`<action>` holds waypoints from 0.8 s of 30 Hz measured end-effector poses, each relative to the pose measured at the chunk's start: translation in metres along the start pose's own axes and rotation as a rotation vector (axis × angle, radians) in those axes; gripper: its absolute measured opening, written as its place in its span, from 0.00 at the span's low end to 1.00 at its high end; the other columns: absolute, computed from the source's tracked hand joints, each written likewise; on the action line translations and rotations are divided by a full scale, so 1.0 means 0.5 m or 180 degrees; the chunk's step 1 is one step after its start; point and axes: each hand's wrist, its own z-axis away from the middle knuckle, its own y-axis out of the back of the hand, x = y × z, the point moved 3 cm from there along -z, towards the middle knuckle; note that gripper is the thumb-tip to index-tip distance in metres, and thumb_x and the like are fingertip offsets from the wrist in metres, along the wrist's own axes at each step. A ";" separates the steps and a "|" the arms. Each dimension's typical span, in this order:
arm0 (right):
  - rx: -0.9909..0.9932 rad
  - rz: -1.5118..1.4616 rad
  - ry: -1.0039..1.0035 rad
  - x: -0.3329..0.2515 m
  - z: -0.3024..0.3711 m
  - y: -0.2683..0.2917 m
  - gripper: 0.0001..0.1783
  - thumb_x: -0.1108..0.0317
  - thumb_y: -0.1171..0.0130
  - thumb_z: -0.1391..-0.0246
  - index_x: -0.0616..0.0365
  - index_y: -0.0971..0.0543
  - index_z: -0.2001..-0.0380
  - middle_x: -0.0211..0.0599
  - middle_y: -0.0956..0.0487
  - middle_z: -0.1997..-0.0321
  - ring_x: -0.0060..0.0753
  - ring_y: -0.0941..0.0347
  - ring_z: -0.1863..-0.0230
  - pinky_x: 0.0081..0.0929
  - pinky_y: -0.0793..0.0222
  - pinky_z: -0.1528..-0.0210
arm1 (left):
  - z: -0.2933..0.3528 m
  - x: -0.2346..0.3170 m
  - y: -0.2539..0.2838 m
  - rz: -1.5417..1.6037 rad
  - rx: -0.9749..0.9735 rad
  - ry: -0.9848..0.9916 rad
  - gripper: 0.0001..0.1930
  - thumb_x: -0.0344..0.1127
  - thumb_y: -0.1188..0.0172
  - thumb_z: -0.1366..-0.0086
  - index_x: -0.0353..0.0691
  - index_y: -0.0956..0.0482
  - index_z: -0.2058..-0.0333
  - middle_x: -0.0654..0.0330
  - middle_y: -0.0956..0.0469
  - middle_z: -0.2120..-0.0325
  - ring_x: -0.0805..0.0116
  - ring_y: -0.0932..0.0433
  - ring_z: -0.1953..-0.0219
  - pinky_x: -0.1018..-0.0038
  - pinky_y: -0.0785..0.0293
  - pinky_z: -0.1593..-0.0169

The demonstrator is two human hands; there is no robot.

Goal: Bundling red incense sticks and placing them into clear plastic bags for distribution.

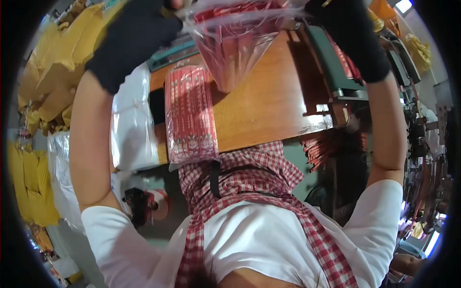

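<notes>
Both my hands wear black gloves and are raised at the far side of the table. A clear plastic bag [235,57] with red printed packets inside hangs between them, its lower end tapering to a point above the wood. My left hand [139,41] grips the bag's left edge, and a bare fingertip shows at the top. On the bag's right edge is my right hand [348,36], its fingers partly cut off by the frame. Nearer me, a clear-wrapped bundle of red printed strips [191,113] lies on the table.
Clear plastic sleeves [132,122] lie stacked left of the bundle on the wooden table [269,105]. A dark green machine part [329,60] runs along the right side. More red strips [314,151] sit below the table's right edge. Yellow sacks [57,72] fill the far left.
</notes>
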 end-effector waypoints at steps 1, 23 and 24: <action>-0.0093 -0.0021 -0.0625 0.004 -0.017 0.005 0.07 0.70 0.42 0.56 0.57 0.25 0.70 0.39 0.22 0.69 0.35 0.22 0.65 0.30 0.29 0.68 | -0.012 0.004 -0.017 0.0837 -0.0558 0.0315 0.17 0.24 0.46 0.47 0.39 0.27 0.56 0.65 0.26 0.75 0.79 0.28 0.77 0.80 0.30 0.73; 0.1209 0.0218 0.1362 -0.221 0.021 -0.014 0.09 0.63 0.44 0.62 0.49 0.33 0.88 0.23 0.36 0.87 0.25 0.35 0.85 0.28 0.44 0.85 | 0.125 0.104 -0.092 0.1779 0.0398 -0.0427 0.20 0.39 0.42 0.43 0.34 0.26 0.54 0.51 0.27 0.58 0.66 0.27 0.54 0.68 0.31 0.52; 0.1645 0.0505 0.1624 -0.259 0.013 0.011 0.10 0.67 0.45 0.60 0.48 0.34 0.88 0.20 0.39 0.86 0.19 0.40 0.85 0.23 0.48 0.84 | 0.162 0.098 -0.099 0.1781 -0.0118 -0.0038 0.26 0.42 0.39 0.46 0.35 0.29 0.51 0.51 0.29 0.54 0.66 0.30 0.50 0.69 0.34 0.48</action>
